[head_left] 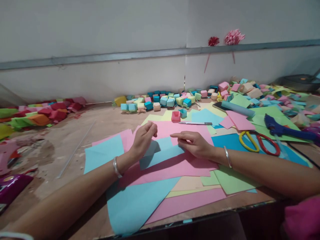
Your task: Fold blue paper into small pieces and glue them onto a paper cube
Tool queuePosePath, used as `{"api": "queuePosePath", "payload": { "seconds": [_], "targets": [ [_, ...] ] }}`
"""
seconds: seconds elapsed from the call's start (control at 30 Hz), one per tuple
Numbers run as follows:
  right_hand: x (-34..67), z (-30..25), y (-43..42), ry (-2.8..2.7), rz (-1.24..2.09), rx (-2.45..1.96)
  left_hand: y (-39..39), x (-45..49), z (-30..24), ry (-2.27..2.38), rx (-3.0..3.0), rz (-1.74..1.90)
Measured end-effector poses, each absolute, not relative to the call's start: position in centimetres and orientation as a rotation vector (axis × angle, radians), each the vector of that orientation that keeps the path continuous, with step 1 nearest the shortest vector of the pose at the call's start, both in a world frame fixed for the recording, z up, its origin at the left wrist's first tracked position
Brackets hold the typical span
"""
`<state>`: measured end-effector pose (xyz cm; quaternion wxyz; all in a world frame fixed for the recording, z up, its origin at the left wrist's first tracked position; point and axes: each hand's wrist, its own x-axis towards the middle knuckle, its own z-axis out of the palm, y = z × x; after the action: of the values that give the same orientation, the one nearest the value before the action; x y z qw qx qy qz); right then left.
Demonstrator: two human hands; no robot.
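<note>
My left hand [143, 138] is curled into a loose fist above a light blue paper sheet [160, 153], fingers closed; whether it pinches the sheet's edge is hidden. My right hand [193, 143] rests beside it with the forefinger stretched left, pressing down on the blue sheet and the pink paper [175, 166] under it. Both wrists wear a silver bangle. Around the hands lies a spread of pink, blue, green and peach sheets reaching the table's front edge.
Yellow and red scissors [257, 141] and a blue glue gun [282, 128] lie at right. A small pink paper box [175, 116] and a pen-like tool [195, 123] sit behind the hands. Several folded paper cubes [165, 100] line the wall. Red and green paper pieces [45, 113] are piled far left.
</note>
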<state>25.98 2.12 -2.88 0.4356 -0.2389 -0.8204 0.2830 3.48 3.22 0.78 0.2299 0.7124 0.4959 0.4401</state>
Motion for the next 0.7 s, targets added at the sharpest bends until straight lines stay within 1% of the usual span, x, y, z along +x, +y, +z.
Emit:
{"api": "queuePosePath", "payload": {
  "seconds": [0.07, 0.2, 0.27, 0.33, 0.37, 0.43, 0.5, 0.57, 0.63, 0.7],
  "targets": [
    [26.0, -2.7, 2.0, -1.977, 0.773, -0.67, 1.9, 3.7, 1.5, 1.358, 2.074, 1.199],
    [26.1, -2.8, 2.5, -1.747, 0.849, -0.883, -1.3, 4.4, 3.1, 1.144, 2.782, 1.27],
    [26.2, -3.0, 2.9, -1.58, 0.87, -0.938, -2.4, 4.8, 3.4, 1.044, 2.847, 1.265],
    [26.2, -3.1, 3.2, -1.448, 0.905, -0.915, -2.6, 5.3, 3.0, 1.012, 2.675, 1.074],
    [26.1, -3.1, 3.3, -1.412, 0.922, -0.888, -2.4, 5.6, 2.6, 1.039, 2.525, 0.927],
    [26.0, -3.0, 3.0, -1.413, 0.943, -0.834, -1.5, 5.8, 1.7, 1.136, 2.121, 0.778],
    [25.9, -2.8, 2.4, -1.514, 0.962, -0.784, -0.5, 5.8, 1.0, 1.131, 1.727, 0.791],
    [25.7, -2.7, 1.8, -1.702, 0.968, -0.726, 0.4, 5.6, 0.7, 1.047, 1.476, 0.906],
    [25.6, -2.5, 1.2, -1.903, 0.908, -0.687, 0.9, 5.3, 0.7, 0.985, 1.367, 1.008],
    [25.5, -2.5, 1.0, -2.016, 0.77, -0.679, 1.2, 5.0, 0.9, 1.028, 1.415, 1.006]
  ]
}}
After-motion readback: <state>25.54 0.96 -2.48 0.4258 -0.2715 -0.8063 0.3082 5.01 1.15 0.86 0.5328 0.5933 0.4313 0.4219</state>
